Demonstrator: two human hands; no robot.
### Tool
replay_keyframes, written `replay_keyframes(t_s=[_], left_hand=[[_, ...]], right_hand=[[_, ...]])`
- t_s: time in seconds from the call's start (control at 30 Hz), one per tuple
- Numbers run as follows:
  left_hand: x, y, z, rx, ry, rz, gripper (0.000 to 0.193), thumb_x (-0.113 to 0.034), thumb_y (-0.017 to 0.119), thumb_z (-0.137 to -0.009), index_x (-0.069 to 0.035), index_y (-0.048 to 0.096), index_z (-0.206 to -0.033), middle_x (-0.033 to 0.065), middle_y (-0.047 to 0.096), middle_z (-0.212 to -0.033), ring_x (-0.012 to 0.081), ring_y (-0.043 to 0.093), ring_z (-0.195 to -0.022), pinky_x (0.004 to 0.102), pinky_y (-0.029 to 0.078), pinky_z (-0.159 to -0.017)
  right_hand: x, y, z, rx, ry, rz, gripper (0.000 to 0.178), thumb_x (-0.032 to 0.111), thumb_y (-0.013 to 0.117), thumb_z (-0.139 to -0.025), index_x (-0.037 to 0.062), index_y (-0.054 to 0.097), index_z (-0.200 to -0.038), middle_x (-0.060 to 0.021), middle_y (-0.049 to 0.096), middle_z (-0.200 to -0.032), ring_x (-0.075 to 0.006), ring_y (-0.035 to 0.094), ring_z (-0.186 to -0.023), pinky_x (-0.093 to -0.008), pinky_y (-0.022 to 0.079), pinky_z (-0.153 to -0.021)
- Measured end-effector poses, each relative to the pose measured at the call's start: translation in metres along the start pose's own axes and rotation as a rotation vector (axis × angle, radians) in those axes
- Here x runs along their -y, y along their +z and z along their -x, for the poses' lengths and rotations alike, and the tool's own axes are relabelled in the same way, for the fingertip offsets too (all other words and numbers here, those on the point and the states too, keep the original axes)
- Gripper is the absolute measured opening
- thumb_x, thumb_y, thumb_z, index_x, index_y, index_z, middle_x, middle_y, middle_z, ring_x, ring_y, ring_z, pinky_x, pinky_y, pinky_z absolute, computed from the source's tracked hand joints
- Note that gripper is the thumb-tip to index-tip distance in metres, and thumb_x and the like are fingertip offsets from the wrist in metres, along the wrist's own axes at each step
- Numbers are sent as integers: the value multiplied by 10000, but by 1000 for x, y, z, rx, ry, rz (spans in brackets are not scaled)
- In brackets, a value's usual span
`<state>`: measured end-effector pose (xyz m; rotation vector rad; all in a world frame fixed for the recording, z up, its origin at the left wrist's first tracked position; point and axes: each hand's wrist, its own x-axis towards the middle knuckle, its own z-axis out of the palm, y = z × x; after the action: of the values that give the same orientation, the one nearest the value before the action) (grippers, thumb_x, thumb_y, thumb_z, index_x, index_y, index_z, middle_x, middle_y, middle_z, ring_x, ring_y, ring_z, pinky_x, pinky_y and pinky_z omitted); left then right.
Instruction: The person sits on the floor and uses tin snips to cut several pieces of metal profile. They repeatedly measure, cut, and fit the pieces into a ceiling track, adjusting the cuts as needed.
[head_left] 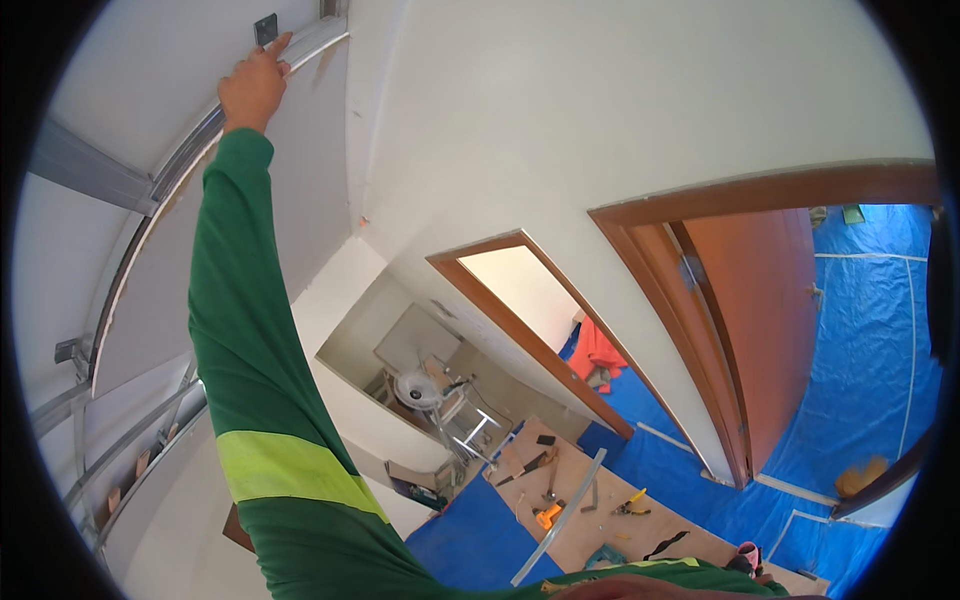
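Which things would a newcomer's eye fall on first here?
Probably the green sleeve with its lime band, at left, reaching up to the left hand by a metal strip. Next comes blue sheeting at right, then tools on the board, lower centre.

Left fingers (pixel 281 44) extend beside a dark bracket (pixel 265 29).

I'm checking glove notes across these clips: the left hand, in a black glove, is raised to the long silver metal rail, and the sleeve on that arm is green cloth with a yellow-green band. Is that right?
Not quite: the head view shows the left hand bare, not in a black glove. The long silver metal rail and green cloth sleeve with its yellow-green band are right.
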<state>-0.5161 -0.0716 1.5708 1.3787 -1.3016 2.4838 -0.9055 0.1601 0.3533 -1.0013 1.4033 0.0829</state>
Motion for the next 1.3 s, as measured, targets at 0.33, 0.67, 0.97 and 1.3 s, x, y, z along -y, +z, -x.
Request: replay_keyframes(t_s=[0.33, 0.67, 0.97, 1.3], left_hand=[[10, 9, -2, 57, 27, 51, 533, -402, 656, -1106, -436, 529, -1623, 84, 763, -1215, 359, 781, -1059, 558, 643, -855], [5, 11, 11, -103, 98, 103, 423, -343, 728, -1060, -142, 599, -1409, 70, 767, -1203, 362, 769, -1065, 540, 633, -795], [-15, -4, 36, -126, 38, -92, 153, -196, 675, -1042, -148, 642, -1184, 31, 719, -1102, 289, 771, -987, 491, 605, -809], [-26, -6, 63, -218, -44, -71, 213, -152, 628, -1058, -163, 699, -1258, 14, 748, -1231, 238, 700, -1302, 513, 541, -999]], right_hand=[[-7, 0, -4, 11, -6, -12, 367, 291, 757, -955, 82, 747, -1258, -122, 720, -749, -276, 680, -548, -431, 535, -484], [-18, -4, 1, 24, 17, -20, 361, 289, 759, -955, 80, 748, -1248, -119, 717, -750, -274, 678, -550, -431, 531, -484], [-28, -6, -8, 36, -5, -5, 355, 287, 761, -954, 77, 748, -1240, -117, 716, -751, -272, 675, -552, -430, 528, -484], [-5, -39, -5, 45, -23, 8, 348, 285, 763, -953, 74, 749, -1230, -114, 713, -753, -270, 673, -554, -430, 524, -484]])
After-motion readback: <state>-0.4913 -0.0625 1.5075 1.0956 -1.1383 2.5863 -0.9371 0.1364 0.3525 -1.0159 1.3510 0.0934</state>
